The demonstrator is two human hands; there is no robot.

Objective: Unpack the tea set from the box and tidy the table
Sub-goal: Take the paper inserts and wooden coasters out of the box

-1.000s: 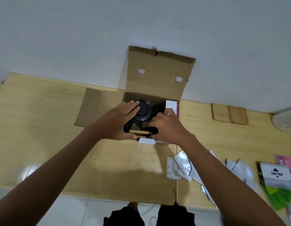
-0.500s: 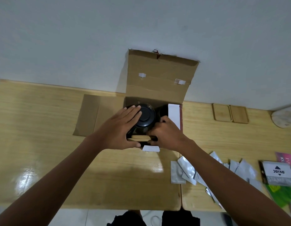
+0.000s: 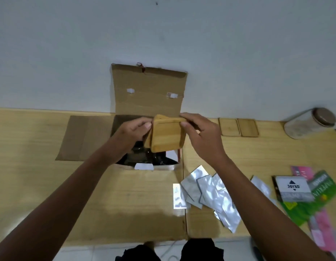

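I pinch the wooden tray [image 3: 166, 136] by its opposite edges, left hand [image 3: 132, 133] and right hand [image 3: 201, 134] fingers clamped on it, above the open box [image 3: 146, 102] so it clears the dark teaware [image 3: 142, 157] inside.

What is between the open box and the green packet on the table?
Silver foil sachets lie scattered on the table between the box and the green packet, in the head view.

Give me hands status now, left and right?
Left hand: closed on the wooden tray, left edge.
Right hand: closed on the same tray, right edge.
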